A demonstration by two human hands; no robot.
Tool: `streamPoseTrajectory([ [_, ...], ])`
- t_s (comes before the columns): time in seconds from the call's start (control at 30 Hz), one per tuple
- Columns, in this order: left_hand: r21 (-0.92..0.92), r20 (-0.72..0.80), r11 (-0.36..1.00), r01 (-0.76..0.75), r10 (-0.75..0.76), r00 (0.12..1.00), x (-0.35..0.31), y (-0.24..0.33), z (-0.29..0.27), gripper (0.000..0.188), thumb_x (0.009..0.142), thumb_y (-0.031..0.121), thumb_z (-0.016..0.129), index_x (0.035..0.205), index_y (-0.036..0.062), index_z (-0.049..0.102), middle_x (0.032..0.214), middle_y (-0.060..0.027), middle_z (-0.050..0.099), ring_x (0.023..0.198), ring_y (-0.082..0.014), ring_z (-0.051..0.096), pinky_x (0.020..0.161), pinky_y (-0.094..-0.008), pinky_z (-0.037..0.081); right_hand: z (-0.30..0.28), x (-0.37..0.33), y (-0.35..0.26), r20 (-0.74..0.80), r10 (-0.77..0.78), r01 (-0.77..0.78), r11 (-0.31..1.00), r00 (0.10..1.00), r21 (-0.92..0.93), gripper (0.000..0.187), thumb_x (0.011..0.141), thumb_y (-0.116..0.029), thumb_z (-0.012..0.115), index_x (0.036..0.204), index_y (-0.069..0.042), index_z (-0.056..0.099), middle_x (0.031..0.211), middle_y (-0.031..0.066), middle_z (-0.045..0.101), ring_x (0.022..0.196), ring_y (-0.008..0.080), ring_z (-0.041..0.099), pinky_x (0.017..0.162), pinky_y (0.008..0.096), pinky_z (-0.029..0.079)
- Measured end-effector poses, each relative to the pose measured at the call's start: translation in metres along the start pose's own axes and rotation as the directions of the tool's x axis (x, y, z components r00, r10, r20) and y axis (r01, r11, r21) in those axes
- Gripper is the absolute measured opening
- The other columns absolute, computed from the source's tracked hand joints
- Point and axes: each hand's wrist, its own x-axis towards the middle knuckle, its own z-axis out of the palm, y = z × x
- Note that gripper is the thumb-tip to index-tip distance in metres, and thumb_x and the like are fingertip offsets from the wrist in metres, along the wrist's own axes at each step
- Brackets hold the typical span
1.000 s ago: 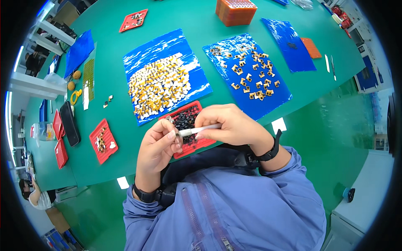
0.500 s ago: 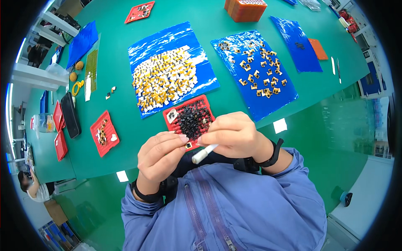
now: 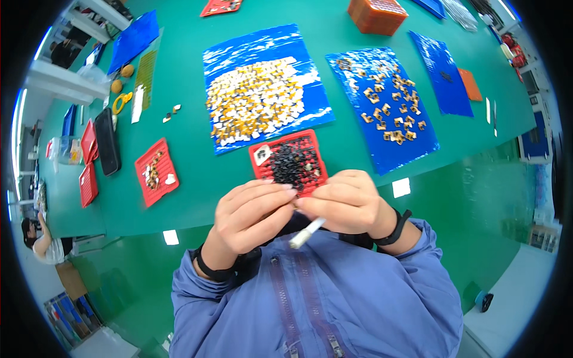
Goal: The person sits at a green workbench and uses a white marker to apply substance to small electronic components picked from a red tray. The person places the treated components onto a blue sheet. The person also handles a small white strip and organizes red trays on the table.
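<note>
My left hand and my right hand meet fingertip to fingertip at the near edge of a red tray. The tray holds a heap of small black parts and a white scrap. My left thumb and fingers pinch a small gold-coloured part, now mostly hidden by the fingertips. In my right hand is a slim white stick-like tool; its thicker end points down toward my jacket and its other end is hidden in the fingers.
Ahead lies a blue sheet covered with white-and-yellow pieces. Another blue sheet at right bears gold-coloured frames. At left are a red tray, a black case and yellow scissors. Orange stacked trays stand far back.
The view has shifted, so the table things sit further right. Both hands stay together at the tray's near edge, fingertips closer, and the gold-coloured part is more hidden.
</note>
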Motion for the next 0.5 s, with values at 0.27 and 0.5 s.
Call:
streamPoseTrajectory([
  [0.27, 0.508, -0.230, 0.655, 0.559, -0.522, 0.821, -0.031, -0.050, -0.070, 0.018, 0.075, 0.007, 0.072, 0.091, 0.0034, 0.065, 0.096, -0.0109, 0.064, 0.089, -0.0260, 0.062, 0.079, -0.0339, 0.050, -0.084, -0.054, 0.012, -0.308, 0.397, -0.502, 0.663, 0.865, -0.556, 0.015, 0.071, 0.001, 0.073, 0.083, -0.004, 0.066, 0.074, 0.0087, 0.064, 0.064, 0.0198, 0.061, 0.056, 0.0295, 0.048],
  [0.5, 0.488, -0.266, 0.450, 0.748, -0.740, 0.618, -0.081, -0.088, -0.114, 0.010, 0.080, 0.007, 0.066, 0.090, 0.0036, 0.066, 0.088, -0.0102, 0.060, 0.086, -0.0258, 0.058, 0.078, -0.0354, 0.046, -0.126, -0.095, 0.024, -0.409, 0.489, -0.613, 0.391, 0.771, -0.687, 0.018, 0.074, 0.005, 0.068, 0.090, -0.003, 0.066, 0.079, 0.0087, 0.063, 0.068, 0.0200, 0.061, 0.059, 0.0298, 0.049],
])
